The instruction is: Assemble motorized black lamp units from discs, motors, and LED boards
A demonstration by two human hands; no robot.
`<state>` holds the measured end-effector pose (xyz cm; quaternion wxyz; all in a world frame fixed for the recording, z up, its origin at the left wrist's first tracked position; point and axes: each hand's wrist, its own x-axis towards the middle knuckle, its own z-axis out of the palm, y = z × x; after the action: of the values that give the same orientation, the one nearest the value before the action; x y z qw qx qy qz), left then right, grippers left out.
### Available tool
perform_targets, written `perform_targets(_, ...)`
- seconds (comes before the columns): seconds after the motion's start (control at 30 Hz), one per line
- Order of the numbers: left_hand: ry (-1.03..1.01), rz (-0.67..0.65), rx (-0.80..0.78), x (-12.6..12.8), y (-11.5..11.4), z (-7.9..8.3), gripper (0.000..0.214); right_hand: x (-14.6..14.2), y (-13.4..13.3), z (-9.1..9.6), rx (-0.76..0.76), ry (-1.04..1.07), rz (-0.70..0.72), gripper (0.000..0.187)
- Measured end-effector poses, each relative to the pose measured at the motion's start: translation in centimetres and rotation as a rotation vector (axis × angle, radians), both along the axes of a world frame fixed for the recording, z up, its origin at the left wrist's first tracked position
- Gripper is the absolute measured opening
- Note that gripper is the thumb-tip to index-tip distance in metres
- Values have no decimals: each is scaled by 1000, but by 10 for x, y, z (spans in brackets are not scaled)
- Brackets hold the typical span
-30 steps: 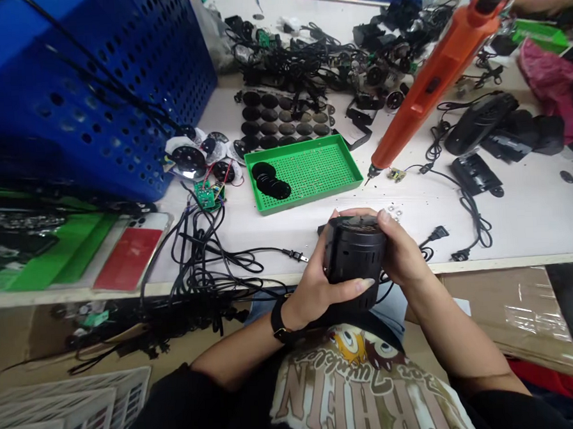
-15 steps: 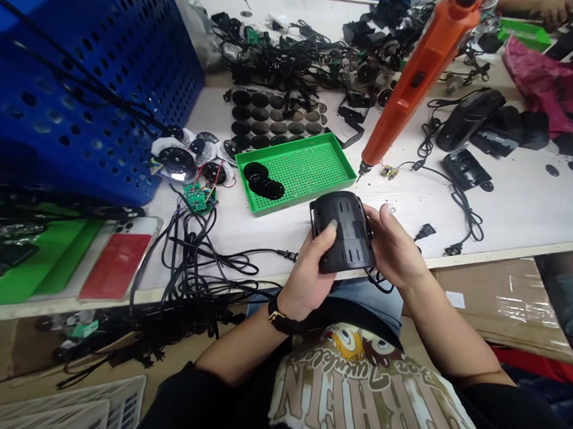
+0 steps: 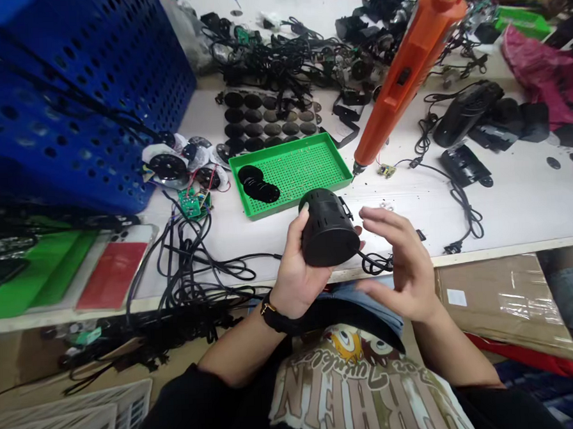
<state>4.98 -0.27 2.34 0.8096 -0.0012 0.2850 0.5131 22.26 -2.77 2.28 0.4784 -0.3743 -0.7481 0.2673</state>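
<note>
Currently, the left hand (image 3: 296,265) grips a black cylindrical housing (image 3: 328,230), with its fingers (image 3: 295,239) closed around the side of the housing and its palm beneath. The housing is held in the air above the front edge of the white desk (image 3: 517,215), just beyond the near corner of a green perforated tray (image 3: 289,176). It is tilted, with its slotted side facing up and to the right and its solid round end toward the person. The right hand (image 3: 397,263) is raised just beside the housing, not touching it, and its fingers (image 3: 383,219) are spread open. A wristwatch (image 3: 271,312) is worn on the left wrist.

Several black discs (image 3: 259,185) lie stacked and fanned at the left end of the tray. Immediately beyond the tray's far right corner, the tip of an orange electric screwdriver (image 3: 407,83) rests near a small circuit board (image 3: 386,170). A green circuit board (image 3: 190,203) with attached wires lies to the left of the tray, beside a loose bundle of black power cables (image 3: 193,270) near the front edge of the desk. A blue perforated crate (image 3: 93,103) occupies the left side of the desk
</note>
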Motion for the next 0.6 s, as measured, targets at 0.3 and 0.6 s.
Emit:
perform_targets(0.3,10,-8,24,0,-8,-1,40,-3,25,-22,465,-150,121,66)
perform_targets(0.6,49,-37,73,12,-14,-6,46,19,25,-27,151,-25,202,70)
